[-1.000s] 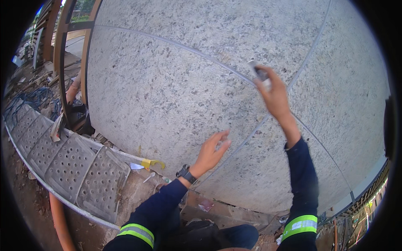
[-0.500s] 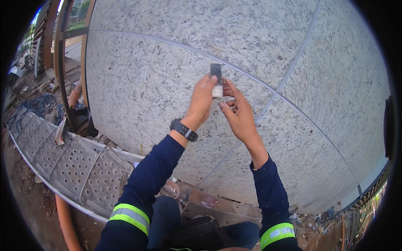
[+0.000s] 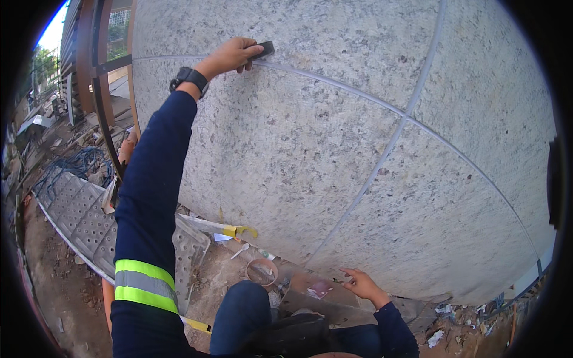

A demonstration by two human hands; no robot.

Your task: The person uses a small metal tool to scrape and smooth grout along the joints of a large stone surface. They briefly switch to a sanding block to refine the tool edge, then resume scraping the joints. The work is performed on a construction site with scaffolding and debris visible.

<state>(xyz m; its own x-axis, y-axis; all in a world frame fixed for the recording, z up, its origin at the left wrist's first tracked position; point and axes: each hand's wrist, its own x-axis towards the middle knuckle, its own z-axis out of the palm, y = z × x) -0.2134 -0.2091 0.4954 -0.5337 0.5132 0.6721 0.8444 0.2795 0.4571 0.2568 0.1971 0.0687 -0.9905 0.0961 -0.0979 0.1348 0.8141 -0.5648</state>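
Observation:
High against the speckled grey-white wall panel (image 3: pixel 286 149), my left hand (image 3: pixel 231 57) is closed around a small dark rectangular block (image 3: pixel 263 49). The block is just above the pale horizontal joint strip (image 3: pixel 334 83) near the upper left of the panel; whether it touches the wall I cannot tell. A black watch (image 3: pixel 190 79) is on my left wrist. Low down by the panel's bottom edge hangs my right hand (image 3: pixel 362 286), with its fingers apart, the index finger stretched out and nothing in it.
A perforated metal scaffold plank (image 3: pixel 77 203) lies at the left, with blue netting (image 3: pixel 83 162) behind it. A brown metal frame (image 3: pixel 98 71) borders the panel's left side. Below stand a round orange-brown container (image 3: pixel 262 262), a white spoon (image 3: pixel 240 250) and a yellow-ended tool (image 3: pixel 239 230). Rubble covers the ground.
My left hand has carried the block up and left along the joint strip. My right hand has come away from it and dropped toward the panel's bottom edge. The view has shifted slightly.

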